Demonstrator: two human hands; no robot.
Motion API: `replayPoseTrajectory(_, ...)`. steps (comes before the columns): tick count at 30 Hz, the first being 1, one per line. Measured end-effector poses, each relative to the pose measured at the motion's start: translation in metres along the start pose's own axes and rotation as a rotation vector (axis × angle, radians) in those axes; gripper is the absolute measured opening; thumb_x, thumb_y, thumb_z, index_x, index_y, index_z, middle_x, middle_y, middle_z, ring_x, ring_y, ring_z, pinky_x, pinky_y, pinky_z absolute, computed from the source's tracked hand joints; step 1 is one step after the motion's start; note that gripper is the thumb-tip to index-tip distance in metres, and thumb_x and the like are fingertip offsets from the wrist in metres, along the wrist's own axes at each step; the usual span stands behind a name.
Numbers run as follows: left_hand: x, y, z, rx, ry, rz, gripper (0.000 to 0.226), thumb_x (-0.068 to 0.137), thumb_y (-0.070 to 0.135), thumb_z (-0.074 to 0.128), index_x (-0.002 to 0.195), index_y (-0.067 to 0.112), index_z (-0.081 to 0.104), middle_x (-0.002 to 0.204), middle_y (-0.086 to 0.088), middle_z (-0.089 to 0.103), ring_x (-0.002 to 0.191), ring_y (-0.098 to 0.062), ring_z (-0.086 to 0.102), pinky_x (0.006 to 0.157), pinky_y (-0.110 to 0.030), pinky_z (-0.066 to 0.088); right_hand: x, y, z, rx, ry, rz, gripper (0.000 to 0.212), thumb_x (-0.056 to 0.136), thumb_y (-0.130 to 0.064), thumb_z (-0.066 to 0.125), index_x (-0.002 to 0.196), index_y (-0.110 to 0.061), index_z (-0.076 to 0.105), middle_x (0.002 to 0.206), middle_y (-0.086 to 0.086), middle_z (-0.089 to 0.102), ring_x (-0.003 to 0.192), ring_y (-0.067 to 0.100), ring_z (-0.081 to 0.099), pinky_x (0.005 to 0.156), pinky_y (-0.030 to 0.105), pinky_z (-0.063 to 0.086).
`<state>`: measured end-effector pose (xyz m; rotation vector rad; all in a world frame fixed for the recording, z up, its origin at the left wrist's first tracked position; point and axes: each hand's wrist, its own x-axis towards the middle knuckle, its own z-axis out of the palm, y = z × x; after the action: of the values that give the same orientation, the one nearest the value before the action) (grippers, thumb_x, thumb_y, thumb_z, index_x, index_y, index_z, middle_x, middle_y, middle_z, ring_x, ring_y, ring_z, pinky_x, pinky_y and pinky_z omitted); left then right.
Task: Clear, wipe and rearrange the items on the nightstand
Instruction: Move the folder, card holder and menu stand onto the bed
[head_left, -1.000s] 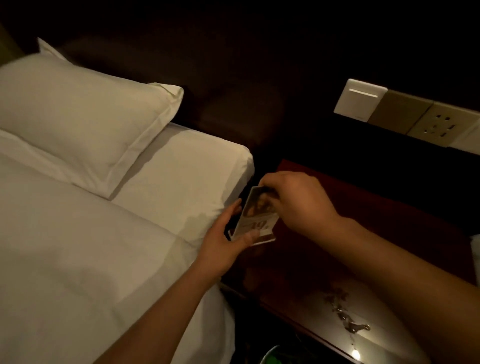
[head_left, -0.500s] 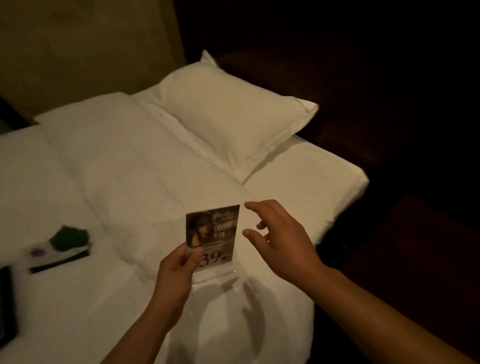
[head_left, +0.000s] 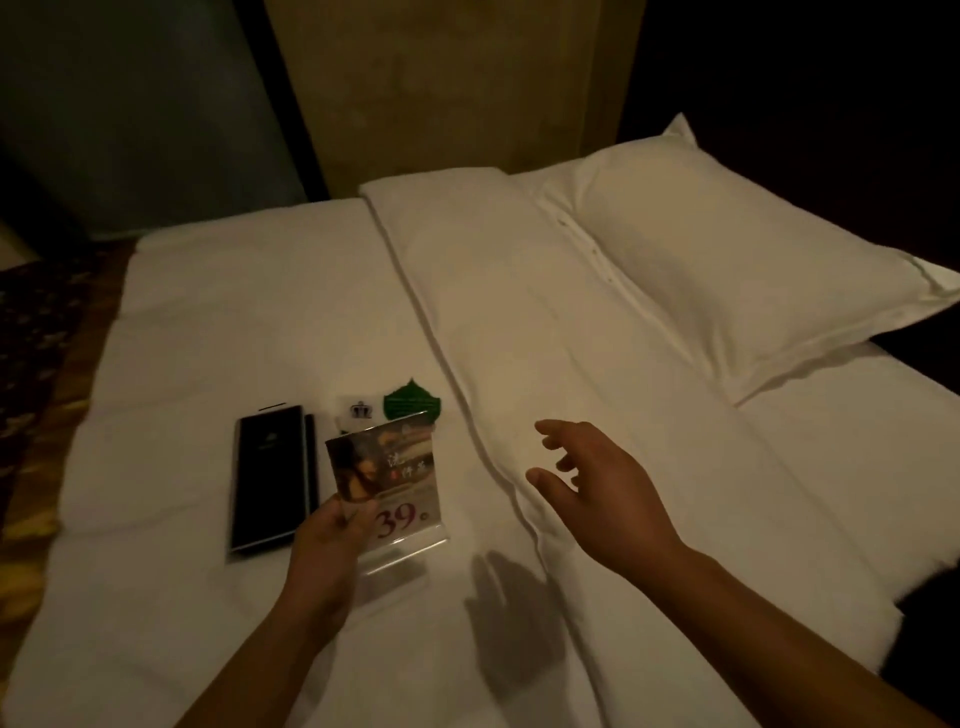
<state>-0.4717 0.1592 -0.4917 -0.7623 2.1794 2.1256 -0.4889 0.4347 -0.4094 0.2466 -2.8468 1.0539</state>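
My left hand (head_left: 324, 551) grips a clear acrylic sign stand (head_left: 389, 483) by its lower left corner, holding it upright just above the white bed (head_left: 260, 291). The stand shows a printed picture and the number 39. Spread fingers and nothing held: that is my right hand (head_left: 592, 483), hovering over the duvet to the right of the stand. On the bed behind the stand lie a black folder (head_left: 270, 478), a small white card with a crown mark (head_left: 358, 410) and a green leaf-shaped card (head_left: 410, 402). The nightstand is out of view.
A white pillow (head_left: 727, 270) lies at the right. The folded duvet edge (head_left: 467, 415) runs diagonally down the bed. Patterned carpet (head_left: 41, 364) shows at the left, a dark wall and curtain behind the bed.
The view has swung left from the nightstand to the bed. My left hand carried the sign stand over the bed and lower; my right hand let go of it and opened.
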Motion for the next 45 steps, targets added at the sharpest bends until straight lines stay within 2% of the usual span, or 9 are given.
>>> replayPoseTrajectory(4, 0.033, -0.008, -0.025, -0.077, -0.019, -0.051, 0.014, 0.093, 0.001, 0.062, 0.093, 0.013, 0.071, 0.087, -0.004, 0.079, 0.075, -0.014, 0.076, 0.053, -0.023, 0.057, 0.015, -0.018, 0.034, -0.015, -0.057, -0.022, 0.047, 0.091, -0.042, 0.061, 0.135, -0.032, 0.049, 0.119, -0.013, 0.058, 0.093, 0.0, 0.054, 0.079, 0.018, 0.045)
replayPoseTrajectory(10, 0.074, -0.013, -0.044, -0.14, 0.058, -0.059, 0.018, 0.091, 0.002, 0.065, 0.102, 0.014, 0.072, 0.096, -0.009, 0.077, 0.093, -0.032, 0.073, 0.074, -0.048, 0.06, 0.032, -0.026, 0.07, -0.05, -0.096, -0.024, 0.046, 0.091, -0.044, 0.06, 0.134, -0.033, 0.049, 0.116, -0.013, 0.059, 0.088, 0.0, 0.054, 0.075, 0.015, 0.041)
replayPoseTrajectory(16, 0.109, -0.016, -0.028, -0.149, 0.108, -0.089, 0.025, 0.088, -0.002, 0.067, 0.11, 0.01, 0.069, 0.109, -0.016, 0.073, 0.102, -0.034, 0.069, 0.092, -0.052, 0.055, 0.045, -0.028, 0.098, -0.038, -0.121, -0.011, 0.044, 0.091, -0.042, 0.061, 0.132, -0.031, 0.052, 0.116, -0.011, 0.061, 0.089, 0.0, 0.053, 0.079, 0.02, 0.046)
replayPoseTrajectory(22, 0.13, -0.035, -0.01, -0.184, 0.167, -0.089, 0.036, 0.086, -0.013, 0.061, 0.115, 0.008, 0.065, 0.113, -0.02, 0.069, 0.096, -0.034, 0.068, 0.091, -0.05, 0.054, 0.055, -0.023, 0.111, -0.043, -0.128, -0.016, 0.043, 0.091, -0.042, 0.061, 0.131, -0.03, 0.053, 0.115, -0.009, 0.062, 0.092, 0.001, 0.053, 0.08, 0.022, 0.046)
replayPoseTrajectory(27, 0.128, -0.048, -0.008, -0.152, 0.18, -0.137, 0.03, 0.086, -0.009, 0.066, 0.111, 0.008, 0.065, 0.113, -0.023, 0.069, 0.096, -0.034, 0.067, 0.09, -0.044, 0.054, 0.057, -0.015, 0.111, -0.058, -0.139, 0.003, 0.042, 0.091, -0.041, 0.061, 0.131, -0.028, 0.053, 0.116, -0.007, 0.063, 0.099, 0.008, 0.059, 0.081, 0.024, 0.047)
replayPoseTrajectory(32, 0.114, -0.04, -0.012, -0.082, 0.16, -0.093, 0.037, 0.085, -0.002, 0.072, 0.12, 0.004, 0.064, 0.117, -0.018, 0.069, 0.102, -0.03, 0.067, 0.076, -0.028, 0.052, 0.058, -0.011, 0.101, -0.052, -0.126, 0.006, 0.041, 0.091, -0.041, 0.061, 0.129, -0.028, 0.055, 0.113, -0.007, 0.063, 0.096, 0.009, 0.059, 0.078, 0.022, 0.045)
replayPoseTrajectory(37, 0.074, -0.034, -0.011, -0.104, 0.197, -0.128, 0.058, 0.086, 0.004, 0.073, 0.139, 0.011, 0.05, 0.129, -0.012, 0.064, 0.116, -0.03, 0.062, 0.102, -0.05, 0.049, 0.055, -0.006, 0.087, -0.055, -0.118, 0.013, 0.042, 0.091, -0.041, 0.06, 0.13, -0.028, 0.054, 0.113, -0.007, 0.064, 0.096, 0.009, 0.06, 0.077, 0.023, 0.045)
replayPoseTrajectory(41, 0.037, -0.037, -0.005, -0.046, 0.316, -0.173, 0.056, 0.088, 0.008, 0.072, 0.139, 0.016, 0.049, 0.134, -0.013, 0.058, 0.118, -0.03, 0.057, 0.105, -0.051, 0.047, 0.05, 0.0, 0.075, -0.036, -0.102, 0.02, 0.041, 0.091, -0.041, 0.06, 0.13, -0.028, 0.054, 0.113, -0.007, 0.064, 0.097, 0.008, 0.06, 0.08, 0.025, 0.049)
replayPoseTrajectory(45, 0.014, -0.016, 0.023, 0.076, 0.181, -0.04, 0.047, 0.089, 0.008, 0.07, 0.132, 0.021, 0.055, 0.126, -0.003, 0.061, 0.116, -0.025, 0.058, 0.098, -0.045, 0.048, 0.043, 0.007, 0.06, -0.038, -0.104, 0.037, 0.041, 0.091, -0.042, 0.06, 0.129, -0.028, 0.054, 0.114, -0.007, 0.064, 0.097, 0.01, 0.06, 0.08, 0.026, 0.048)
